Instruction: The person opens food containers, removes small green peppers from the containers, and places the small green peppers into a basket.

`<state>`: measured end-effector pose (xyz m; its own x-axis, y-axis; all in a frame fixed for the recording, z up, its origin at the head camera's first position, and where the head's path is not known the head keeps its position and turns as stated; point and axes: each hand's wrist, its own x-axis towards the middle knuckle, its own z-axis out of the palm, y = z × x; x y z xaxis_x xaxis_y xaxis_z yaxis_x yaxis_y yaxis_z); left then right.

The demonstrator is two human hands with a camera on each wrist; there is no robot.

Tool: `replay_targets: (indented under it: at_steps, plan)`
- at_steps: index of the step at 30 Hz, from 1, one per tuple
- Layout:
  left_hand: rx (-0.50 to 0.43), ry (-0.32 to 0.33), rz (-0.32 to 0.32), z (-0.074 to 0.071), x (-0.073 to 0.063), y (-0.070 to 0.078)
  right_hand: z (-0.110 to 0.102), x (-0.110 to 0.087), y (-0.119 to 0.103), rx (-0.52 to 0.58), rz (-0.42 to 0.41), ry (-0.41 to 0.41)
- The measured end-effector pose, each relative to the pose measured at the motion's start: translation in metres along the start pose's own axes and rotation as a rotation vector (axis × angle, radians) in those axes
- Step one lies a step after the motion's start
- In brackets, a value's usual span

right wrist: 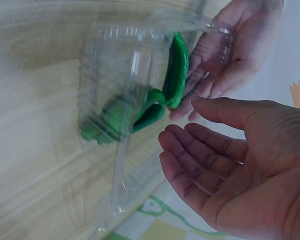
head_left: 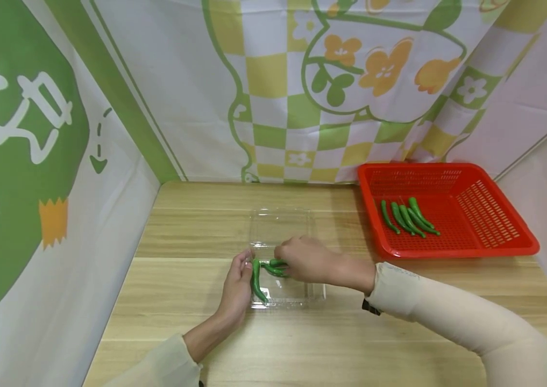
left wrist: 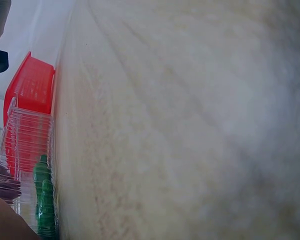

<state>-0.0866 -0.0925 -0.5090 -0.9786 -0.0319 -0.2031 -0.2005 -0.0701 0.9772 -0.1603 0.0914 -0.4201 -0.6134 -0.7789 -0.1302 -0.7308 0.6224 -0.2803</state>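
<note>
A clear plastic box (head_left: pixel 292 293) lies on the table with its lid (head_left: pixel 280 228) folded back. Inside, one green chili pepper (head_left: pixel 256 279) stands lengthwise along the left wall. More green chili peppers (head_left: pixel 275 270) lie beside it, partly covered by my right hand (head_left: pixel 304 259). The right wrist view shows that right hand (right wrist: pixel 235 160) with loosely bent fingers, thumb apart, and nothing between them, close to the peppers (right wrist: pixel 149 116). My left hand (head_left: pixel 237 287) holds the box at its left side, thumb near the rim. The left wrist view has peppers (left wrist: pixel 45 200) behind ribbed plastic.
A red plastic basket (head_left: pixel 496 252) stands at the back right of the wooden table (head_left: pixel 176 301), with several green chili peppers (head_left: pixel 407 217) at its left side. Printed cloth (head_left: pixel 283 107) hangs behind the table's back edge. White and green sheeting (head_left: pixel 123 161) rises at the left.
</note>
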Motion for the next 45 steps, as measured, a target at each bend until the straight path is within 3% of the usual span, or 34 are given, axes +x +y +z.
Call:
replay_targets:
  at_steps: [6,16,35,45]
  plan:
    - [-0.002,-0.002,0.002,0.002,-0.002,0.000,0.016,0.002,0.000,-0.061,-0.014,0.015]
    - [-0.014,-0.001,0.008,0.002,-0.002,-0.001,0.034,0.004,-0.003,-0.082,0.031,0.021]
    - [0.002,-0.011,0.011,0.001,-0.001,-0.001,0.060,0.007,-0.012,-0.374,-0.008,0.086]
    - [-0.008,-0.008,0.017,0.001,-0.001,-0.001,0.061,0.009,-0.011,-0.342,-0.005,0.099]
